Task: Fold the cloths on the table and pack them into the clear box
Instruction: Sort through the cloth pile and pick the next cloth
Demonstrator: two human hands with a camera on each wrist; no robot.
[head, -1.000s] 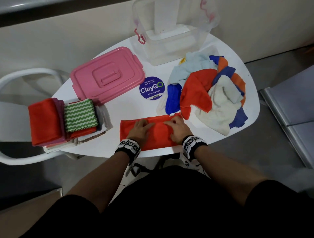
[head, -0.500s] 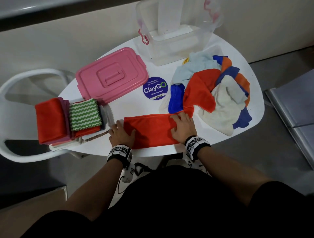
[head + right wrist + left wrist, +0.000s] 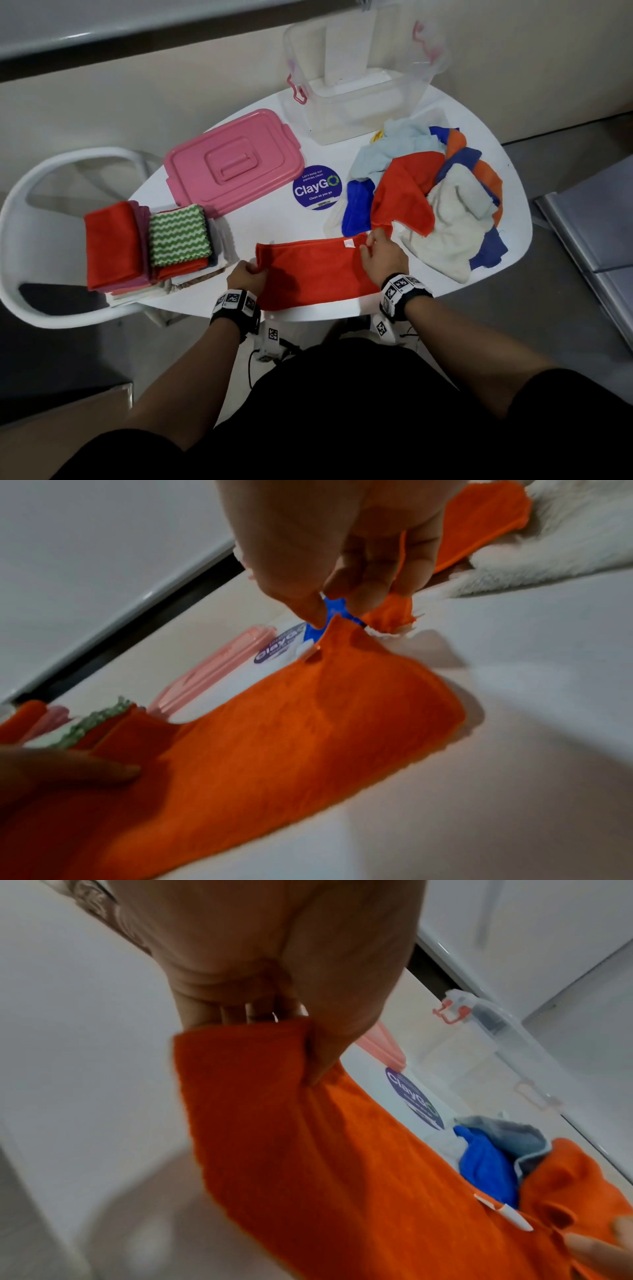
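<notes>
An orange cloth (image 3: 313,272) folded into a long strip lies along the near edge of the white table (image 3: 260,226). My left hand (image 3: 247,274) pinches its left end (image 3: 291,1053) between thumb and curled fingers. My right hand (image 3: 378,255) pinches the far right corner by the white tag (image 3: 337,627), lifting that corner slightly. The clear box (image 3: 363,89) stands open at the far edge with no cloth visible inside. A heap of unfolded cloths (image 3: 435,192), orange, blue, cream and pale blue, lies to the right.
A pink lid (image 3: 233,164) lies left of the box, with a round purple sticker (image 3: 317,187) beside it. A stack of folded cloths (image 3: 150,246) with a green zigzag one on top sits at the table's left end. A white chair (image 3: 44,219) stands left.
Both hands went from pressing flat on the middle of the orange strip to its two ends. The left slid to the left end; the right now pinches the far right corner.
</notes>
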